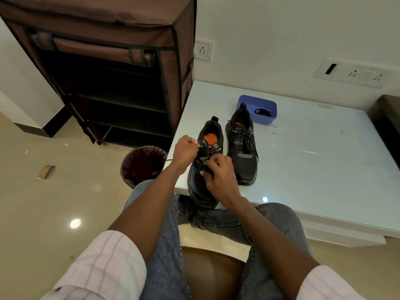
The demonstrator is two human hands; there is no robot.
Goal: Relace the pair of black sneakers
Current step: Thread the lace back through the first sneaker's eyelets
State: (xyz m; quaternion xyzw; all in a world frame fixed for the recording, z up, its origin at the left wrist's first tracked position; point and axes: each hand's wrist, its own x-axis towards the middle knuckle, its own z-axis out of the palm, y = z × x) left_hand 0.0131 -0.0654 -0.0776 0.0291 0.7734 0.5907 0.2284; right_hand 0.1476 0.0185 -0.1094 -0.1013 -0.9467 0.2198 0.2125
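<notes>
Here the left hand [185, 153] is curled into a loose fist at the upper eyelets of the near sneaker [204, 163], pinching the black lace [203, 148], whose loose end trails off behind the wrist over the table edge. The right hand [218, 174] lies across the middle of the same shoe, fingers bent and pinching the lace crossings there. This sneaker sits at the near corner of the white table [313, 152], toe overhanging toward the person's jeans [164, 245], its orange insole showing. A small light logo marks its side, the lettering too small to read. Just beside it, to the right, stands the second sneaker [243, 148], already laced, with a similar unreadable mark. Behind that is a blue tray [257, 102] holding a dark coiled item. Left of the table stand a lined bin [144, 165] and a brown fabric shoe rack [108, 72].
</notes>
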